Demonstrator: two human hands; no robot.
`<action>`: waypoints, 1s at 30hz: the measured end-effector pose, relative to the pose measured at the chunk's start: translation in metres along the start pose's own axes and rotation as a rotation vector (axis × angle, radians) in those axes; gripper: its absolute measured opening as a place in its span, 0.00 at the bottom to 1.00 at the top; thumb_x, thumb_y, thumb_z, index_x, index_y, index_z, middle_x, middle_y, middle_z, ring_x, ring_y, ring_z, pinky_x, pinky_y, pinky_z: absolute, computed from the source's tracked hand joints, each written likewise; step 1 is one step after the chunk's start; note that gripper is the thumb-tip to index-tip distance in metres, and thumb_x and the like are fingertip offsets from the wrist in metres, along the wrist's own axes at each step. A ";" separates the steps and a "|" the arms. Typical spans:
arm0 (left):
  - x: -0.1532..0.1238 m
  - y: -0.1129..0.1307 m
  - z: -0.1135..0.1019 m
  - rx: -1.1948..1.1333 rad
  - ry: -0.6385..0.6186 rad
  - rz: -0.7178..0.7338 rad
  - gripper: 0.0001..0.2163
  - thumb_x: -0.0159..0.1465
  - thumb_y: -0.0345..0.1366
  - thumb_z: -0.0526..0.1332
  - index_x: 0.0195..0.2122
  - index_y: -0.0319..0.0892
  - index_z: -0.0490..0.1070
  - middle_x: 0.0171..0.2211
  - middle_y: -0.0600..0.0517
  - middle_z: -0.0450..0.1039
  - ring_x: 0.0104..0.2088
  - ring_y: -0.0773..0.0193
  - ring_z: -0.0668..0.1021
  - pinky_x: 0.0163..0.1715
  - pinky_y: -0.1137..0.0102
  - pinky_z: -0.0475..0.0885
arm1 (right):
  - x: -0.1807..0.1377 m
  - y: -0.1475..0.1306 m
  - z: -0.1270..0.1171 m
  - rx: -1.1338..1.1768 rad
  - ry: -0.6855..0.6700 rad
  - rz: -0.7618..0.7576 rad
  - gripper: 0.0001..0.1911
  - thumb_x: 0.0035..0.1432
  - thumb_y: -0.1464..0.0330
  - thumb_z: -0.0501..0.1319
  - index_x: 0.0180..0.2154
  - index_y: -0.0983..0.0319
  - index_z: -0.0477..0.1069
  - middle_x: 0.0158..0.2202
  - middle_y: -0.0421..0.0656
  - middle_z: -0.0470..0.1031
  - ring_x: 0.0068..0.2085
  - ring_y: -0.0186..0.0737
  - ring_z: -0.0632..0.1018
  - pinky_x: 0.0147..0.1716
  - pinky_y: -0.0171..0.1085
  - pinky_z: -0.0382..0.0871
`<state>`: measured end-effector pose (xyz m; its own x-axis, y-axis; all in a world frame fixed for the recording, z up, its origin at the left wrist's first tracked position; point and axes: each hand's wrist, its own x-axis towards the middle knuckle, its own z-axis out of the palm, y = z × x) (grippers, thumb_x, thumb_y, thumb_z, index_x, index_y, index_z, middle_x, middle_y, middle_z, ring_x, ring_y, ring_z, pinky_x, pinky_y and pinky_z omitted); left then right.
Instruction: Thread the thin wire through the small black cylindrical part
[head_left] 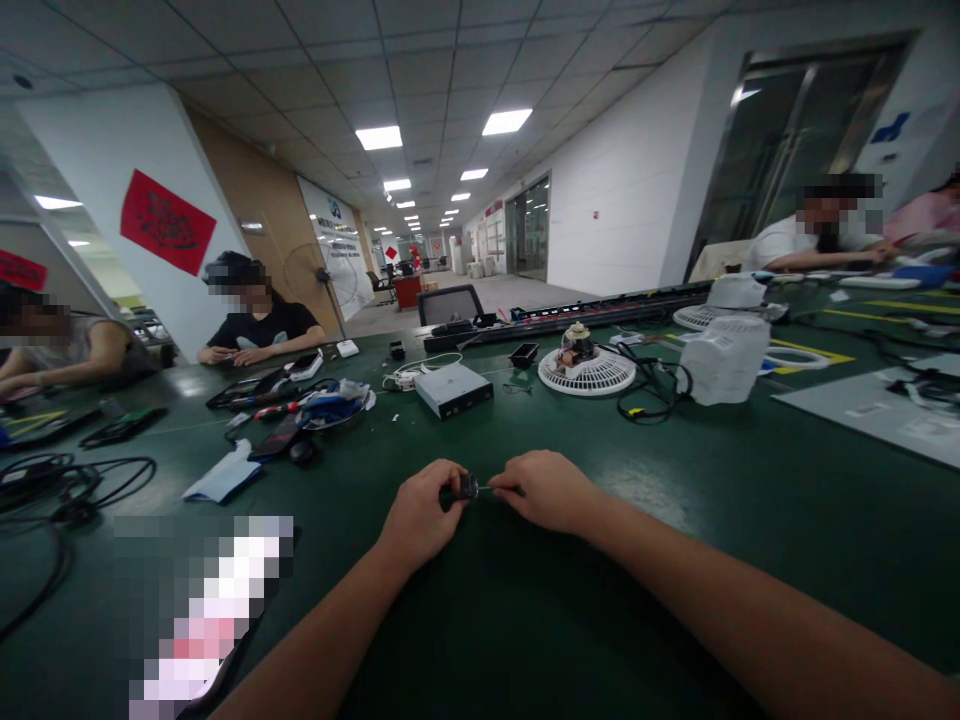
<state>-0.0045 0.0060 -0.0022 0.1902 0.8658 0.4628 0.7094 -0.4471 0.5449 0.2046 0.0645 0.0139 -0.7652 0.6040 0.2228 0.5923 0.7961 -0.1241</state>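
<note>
left hand (420,512): closed, thumb & fingers pinch the small dark part (468,488) from its left side.
right hand (547,490): closed too, fingertips pinch the thin metal end that sticks out of the same part to the right.
small dark part: held just above the green table (675,560), between both hands, approx. in the middle in front of the person.
hands together: knuckles up, almost touching each other, forearms low over the table.
grey box (454,389): flat metal case, behind the hands, well apart.
fan grille (586,373): white, round, lies flat w/ a small motor on top, right of the grey box.
white fan housing (724,360): near the grille on its right; black cable (651,392) between them.
cable loops (71,480): black, at the left side of the table.
white cloth (223,477): left of the hands, beside a pile of tools (315,405).
other people (262,325): sit at the far sides of the table, hands at their own places, well apart from the person's hands.
</note>
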 end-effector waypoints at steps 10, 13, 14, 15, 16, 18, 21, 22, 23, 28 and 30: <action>0.002 0.002 0.000 0.023 0.003 -0.045 0.09 0.55 0.25 0.63 0.33 0.44 0.66 0.39 0.51 0.76 0.38 0.60 0.78 0.39 0.65 0.73 | 0.003 0.000 0.002 0.163 0.043 0.095 0.14 0.61 0.64 0.56 0.44 0.55 0.79 0.38 0.43 0.81 0.38 0.43 0.78 0.36 0.37 0.66; 0.002 -0.002 0.000 0.062 0.039 -0.129 0.11 0.56 0.27 0.63 0.38 0.45 0.66 0.33 0.53 0.76 0.33 0.61 0.79 0.34 0.66 0.72 | 0.003 -0.001 0.001 0.215 0.073 0.120 0.15 0.62 0.64 0.55 0.44 0.56 0.78 0.36 0.43 0.81 0.35 0.41 0.78 0.34 0.36 0.66; 0.003 -0.004 -0.001 0.084 0.068 -0.160 0.11 0.56 0.28 0.63 0.39 0.44 0.66 0.31 0.53 0.76 0.31 0.61 0.79 0.33 0.67 0.72 | 0.003 -0.001 0.001 0.224 0.094 0.146 0.15 0.62 0.64 0.54 0.43 0.57 0.78 0.35 0.43 0.81 0.34 0.41 0.78 0.33 0.36 0.66; 0.003 -0.007 -0.001 0.106 0.109 -0.187 0.11 0.56 0.28 0.63 0.39 0.44 0.66 0.30 0.53 0.75 0.30 0.61 0.79 0.32 0.67 0.71 | 0.003 -0.001 0.000 0.226 0.114 0.176 0.15 0.62 0.64 0.54 0.43 0.57 0.78 0.34 0.42 0.81 0.34 0.40 0.78 0.32 0.36 0.65; 0.003 -0.010 -0.002 0.125 0.160 -0.212 0.12 0.56 0.29 0.64 0.40 0.44 0.66 0.30 0.53 0.75 0.30 0.61 0.79 0.31 0.68 0.71 | 0.003 -0.001 0.000 0.222 0.130 0.207 0.15 0.62 0.63 0.54 0.42 0.57 0.78 0.33 0.42 0.80 0.33 0.40 0.78 0.31 0.36 0.65; 0.004 -0.015 -0.003 0.146 0.263 -0.254 0.15 0.55 0.28 0.64 0.43 0.43 0.65 0.34 0.50 0.76 0.31 0.61 0.79 0.30 0.68 0.71 | 0.003 0.001 0.000 0.213 0.144 0.255 0.15 0.62 0.63 0.54 0.41 0.57 0.78 0.32 0.42 0.80 0.31 0.40 0.77 0.29 0.36 0.64; 0.004 -0.021 -0.004 0.138 0.289 -0.271 0.17 0.55 0.27 0.64 0.45 0.43 0.65 0.38 0.48 0.76 0.33 0.61 0.80 0.31 0.68 0.72 | 0.003 0.004 0.002 0.233 0.109 0.277 0.14 0.61 0.62 0.55 0.42 0.56 0.78 0.33 0.42 0.80 0.32 0.41 0.78 0.29 0.36 0.65; 0.004 -0.022 -0.003 0.131 0.252 -0.257 0.16 0.55 0.27 0.63 0.44 0.43 0.66 0.38 0.48 0.76 0.33 0.60 0.79 0.32 0.68 0.72 | 0.003 0.005 0.003 0.246 0.091 0.270 0.15 0.61 0.62 0.54 0.42 0.56 0.78 0.34 0.42 0.81 0.33 0.41 0.78 0.30 0.37 0.65; 0.003 -0.022 -0.002 0.122 0.208 -0.235 0.16 0.55 0.27 0.63 0.44 0.43 0.66 0.38 0.48 0.76 0.34 0.60 0.79 0.33 0.67 0.73 | 0.003 0.006 0.003 0.254 0.076 0.258 0.15 0.62 0.63 0.54 0.42 0.56 0.78 0.35 0.43 0.81 0.34 0.42 0.78 0.31 0.37 0.66; 0.000 -0.011 0.002 0.064 0.006 -0.082 0.18 0.55 0.26 0.62 0.47 0.44 0.68 0.41 0.48 0.75 0.40 0.57 0.78 0.39 0.63 0.74 | 0.001 0.005 0.003 0.198 0.000 0.092 0.14 0.61 0.64 0.56 0.43 0.55 0.79 0.36 0.43 0.80 0.35 0.42 0.77 0.33 0.37 0.64; -0.001 -0.004 0.001 0.055 -0.065 -0.023 0.19 0.55 0.26 0.62 0.47 0.45 0.68 0.43 0.48 0.74 0.42 0.56 0.77 0.41 0.63 0.74 | 0.001 0.002 0.004 0.148 -0.007 0.036 0.14 0.60 0.65 0.56 0.42 0.54 0.79 0.34 0.43 0.79 0.34 0.41 0.76 0.32 0.37 0.63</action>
<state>-0.0071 0.0069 -0.0060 0.2152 0.8894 0.4033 0.7501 -0.4150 0.5149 0.2042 0.0669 0.0103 -0.7461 0.6322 0.2089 0.5763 0.7704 -0.2727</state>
